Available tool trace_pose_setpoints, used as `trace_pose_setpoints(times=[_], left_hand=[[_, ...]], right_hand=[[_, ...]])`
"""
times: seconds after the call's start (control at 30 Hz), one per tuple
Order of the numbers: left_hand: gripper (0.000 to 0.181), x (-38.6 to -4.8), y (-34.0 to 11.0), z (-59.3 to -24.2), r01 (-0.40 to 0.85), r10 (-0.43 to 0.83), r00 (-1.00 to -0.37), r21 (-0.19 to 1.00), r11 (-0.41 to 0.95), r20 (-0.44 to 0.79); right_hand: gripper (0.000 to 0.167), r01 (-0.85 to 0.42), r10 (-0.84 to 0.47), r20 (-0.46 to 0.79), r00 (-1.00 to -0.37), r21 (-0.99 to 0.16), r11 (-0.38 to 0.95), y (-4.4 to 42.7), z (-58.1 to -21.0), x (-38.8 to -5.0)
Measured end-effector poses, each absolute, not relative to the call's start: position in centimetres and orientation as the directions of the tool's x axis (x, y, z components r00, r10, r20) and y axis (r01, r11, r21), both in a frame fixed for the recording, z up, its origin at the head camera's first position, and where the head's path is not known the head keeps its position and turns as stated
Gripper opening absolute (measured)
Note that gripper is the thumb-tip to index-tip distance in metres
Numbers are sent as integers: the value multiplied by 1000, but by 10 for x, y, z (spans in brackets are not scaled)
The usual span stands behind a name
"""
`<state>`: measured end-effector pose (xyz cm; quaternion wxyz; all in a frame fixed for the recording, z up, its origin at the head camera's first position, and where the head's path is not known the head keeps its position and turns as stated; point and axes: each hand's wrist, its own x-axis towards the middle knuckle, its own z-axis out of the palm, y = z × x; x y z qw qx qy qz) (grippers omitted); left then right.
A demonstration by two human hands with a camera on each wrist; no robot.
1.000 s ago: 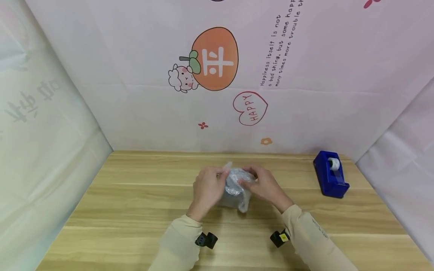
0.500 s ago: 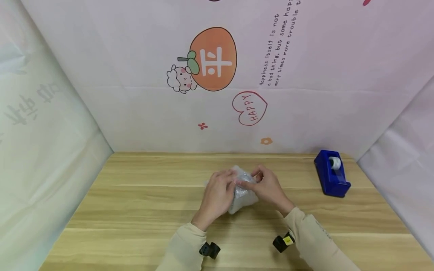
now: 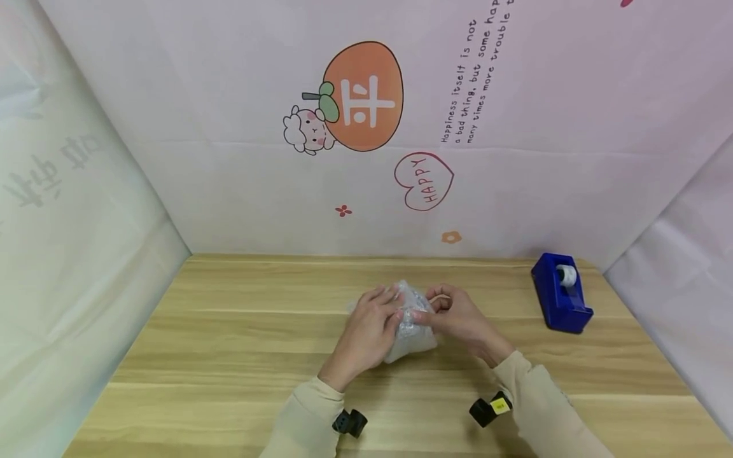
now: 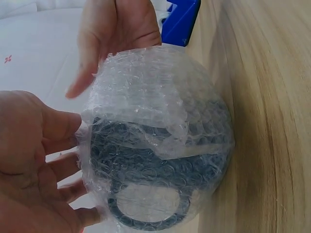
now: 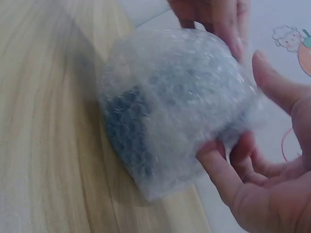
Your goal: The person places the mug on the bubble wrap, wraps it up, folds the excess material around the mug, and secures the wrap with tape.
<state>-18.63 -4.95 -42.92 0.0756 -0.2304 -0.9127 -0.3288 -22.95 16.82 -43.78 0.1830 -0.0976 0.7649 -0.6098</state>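
Observation:
A dark mug wrapped in bubble wrap (image 4: 160, 145) lies tilted on the table, its handle (image 4: 114, 206) showing through the plastic in the left wrist view. In the head view my left hand (image 3: 369, 327) holds the bundle from its left side, fingers spread over the top. At the right, my right hand (image 3: 464, 321) grips the loose folded end of the wrap. The right wrist view shows curled right fingers (image 5: 223, 170) pressed into that crumpled fold, with the thumb on the other side. Much of the mug's shape is blurred by the plastic layers.
A blue tape dispenser (image 3: 561, 296) with a roll of clear tape stands at the back right of the wooden table (image 3: 229, 356). A printed cloth backdrop (image 3: 258, 210) rises behind, with more cloth at both sides.
The bundle has been turned and tilted. My left hand has moved from a corner of the wrap to its left side and top. The right hand has shifted slightly lower.

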Motion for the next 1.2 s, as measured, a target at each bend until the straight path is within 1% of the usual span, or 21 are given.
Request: trace_pose_setpoints(times=[0.13,0.2,0.27,0.37,0.5,0.6,0.7,0.8,0.87,0.97,1.0,1.07,1.13,1.2], left_hand=[[37,-185,-48,-430,471,373,-882,545,694,287],[36,-185,-47,-430,470,371,-883,547,693,288],[36,-185,-48,-430,468,365,-884,555,687,294],[35,-185,-50,-429,469,364,-883,576,669,297],[35,-185,-53,-430,466,359,-884,620,631,299],[34,-184,-56,-432,473,357,-880,641,605,313],[33,-185,-57,-434,523,392,-852,592,613,346],[33,-185,-58,-437,576,434,-816,492,652,381],[34,-184,-58,-439,593,455,-803,438,676,385],[39,-182,-58,-441,579,462,-813,421,698,354],[41,-181,-58,-441,574,462,-818,418,705,343],[46,-180,-58,-442,571,464,-819,403,716,337],[48,-180,-58,-443,572,459,-817,393,720,349],[46,-180,-57,-444,580,451,-808,379,721,380]], right_hand=[[60,69,-459,-148,-876,-981,183,178,-439,-231],[61,72,-465,-144,-874,-983,169,180,-440,-231],[59,66,-434,-138,-890,-982,179,177,-439,-229],[53,45,-346,-123,-930,-973,224,170,-438,-225],[46,-1,-234,-70,-970,-957,291,161,-435,-220],[42,-31,-172,-25,-985,-949,313,156,-436,-218],[38,-44,-132,2,-991,-948,316,155,-438,-218],[36,-38,-140,-2,-990,-957,286,156,-441,-220],[36,-31,-161,-12,-987,-964,262,157,-443,-221],[37,-41,-209,-10,-978,-970,239,160,-445,-223],[38,-58,-225,2,-974,-969,239,161,-445,-223],[40,-129,-260,59,-964,-956,263,163,-446,-223],[40,-250,-310,152,-938,-920,303,163,-445,-223],[38,-402,-361,271,-892,-840,363,164,-445,-224]])
